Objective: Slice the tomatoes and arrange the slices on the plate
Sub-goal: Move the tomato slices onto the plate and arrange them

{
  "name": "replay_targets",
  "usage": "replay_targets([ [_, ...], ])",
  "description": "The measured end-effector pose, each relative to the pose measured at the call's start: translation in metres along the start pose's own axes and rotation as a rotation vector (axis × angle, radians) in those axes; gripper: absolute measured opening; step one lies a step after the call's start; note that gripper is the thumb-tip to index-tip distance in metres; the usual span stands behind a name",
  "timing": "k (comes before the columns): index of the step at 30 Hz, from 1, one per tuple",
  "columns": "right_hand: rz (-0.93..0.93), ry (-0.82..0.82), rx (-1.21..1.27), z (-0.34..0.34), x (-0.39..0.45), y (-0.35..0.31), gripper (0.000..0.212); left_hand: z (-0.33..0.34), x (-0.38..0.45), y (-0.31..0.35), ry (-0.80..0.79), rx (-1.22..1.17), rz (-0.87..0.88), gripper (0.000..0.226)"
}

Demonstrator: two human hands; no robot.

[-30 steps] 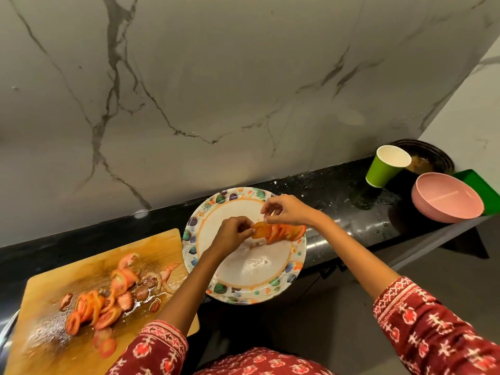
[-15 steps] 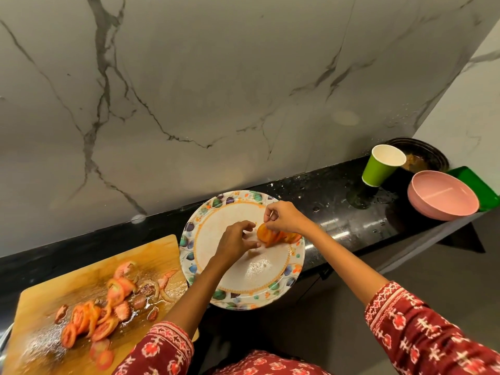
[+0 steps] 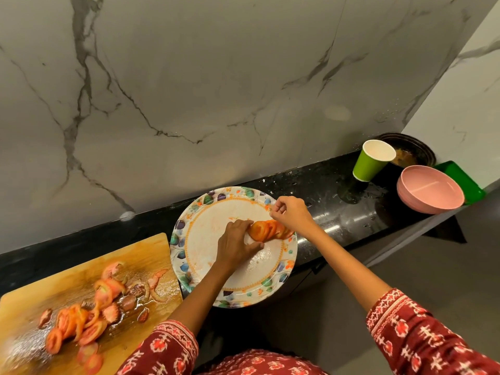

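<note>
A short row of slices [image 3: 270, 230] lies overlapped, each leaning on the next, on the right side of the plate [image 3: 194, 236] near its rim. The left hand [image 3: 235, 246] rests palm down on the plate, its fingertips against the leftmost slice and its thumb tucked just under the row; it looks to be steadying or nudging the fan so the slices stay shingled instead of toppling flat. It grips nothing that I can see, the fingers loosely bent. The right hand [image 3: 288, 215] hovers over the far end of the row, thumb and forefinger pinched close together above the rim; whether a sliver sits between them is too small to tell (it may just have let go of one). Working from both ends makes sense: one hand fixes the spacing while the other braces the stack.

Most of the plate is bare, with juice smears across the centre, so the arranging is at an early stage. More cut tomato [image 3: 81, 318], slices and ragged ends mixed, waits in a wet heap on the board [image 3: 151, 250], which touches the plate on its left, a short carry. No knife is in view.

Further right on the dark counter [image 3: 338, 220], well apart, stand a cup [image 3: 370, 162], a pink bowl [image 3: 430, 189] and a dark dish [image 3: 416, 150], none in the way.
</note>
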State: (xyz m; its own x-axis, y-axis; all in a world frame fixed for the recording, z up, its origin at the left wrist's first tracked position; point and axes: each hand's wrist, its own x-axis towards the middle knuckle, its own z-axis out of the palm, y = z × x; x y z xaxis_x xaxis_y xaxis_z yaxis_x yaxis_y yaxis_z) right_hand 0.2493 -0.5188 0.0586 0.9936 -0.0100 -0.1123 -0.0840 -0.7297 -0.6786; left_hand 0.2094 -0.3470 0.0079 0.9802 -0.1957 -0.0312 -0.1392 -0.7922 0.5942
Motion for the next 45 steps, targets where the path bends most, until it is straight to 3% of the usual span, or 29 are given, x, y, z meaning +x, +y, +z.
replay_targets([
  [20, -0.016, -0.019, 0.058, -0.007, -0.003, 0.014, 0.01, -0.004, 0.009, -0.002, -0.03, -0.041, 0.005, 0.057],
  [24, -0.071, -0.15, -0.009, -0.005, -0.004, 0.015, 0.026, -0.003, 0.01, 0.003, -0.053, -0.033, 0.014, 0.067],
  [33, -0.262, -0.294, -0.351, 0.012, -0.007, 0.014, 0.063, -0.005, 0.013, 0.001, -0.046, -0.032, 0.01, 0.056],
  [45, -0.338, -0.259, -0.378, 0.014, -0.006, 0.018, 0.066, -0.006, 0.012, 0.0, -0.036, -0.031, 0.01, 0.055],
])
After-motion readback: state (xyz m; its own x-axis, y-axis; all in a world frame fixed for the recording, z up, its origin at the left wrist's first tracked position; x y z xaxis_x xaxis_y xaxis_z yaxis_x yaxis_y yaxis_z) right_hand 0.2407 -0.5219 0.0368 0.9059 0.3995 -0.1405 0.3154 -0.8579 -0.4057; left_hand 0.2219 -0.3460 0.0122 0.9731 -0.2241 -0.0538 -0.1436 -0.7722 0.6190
